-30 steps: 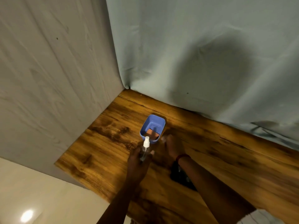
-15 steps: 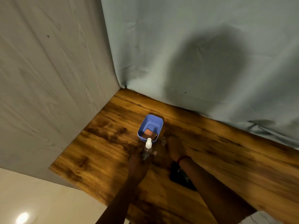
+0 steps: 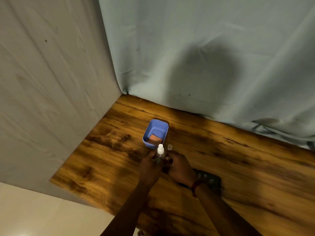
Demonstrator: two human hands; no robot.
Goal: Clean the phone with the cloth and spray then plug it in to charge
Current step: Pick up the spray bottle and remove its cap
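1. While the left hand (image 3: 150, 166) grips the small clear spray bottle with white nozzle (image 3: 160, 152) upright above the wooden table (image 3: 238, 167), the right hand (image 3: 180, 169) pinches a clear cap (image 3: 170, 147).
2. The dark phone (image 3: 209, 182) lies under the right wrist.
3. An orange folded cloth (image 3: 154, 138) sits inside the blue plastic tub (image 3: 156, 133).

no legible text in frame

no words, labels, brand marks or numbers can be read anywhere: the spray bottle (image 3: 160, 153), the blue tub (image 3: 156, 132) and the dark phone (image 3: 209, 181) show no readable markings in the dim light.
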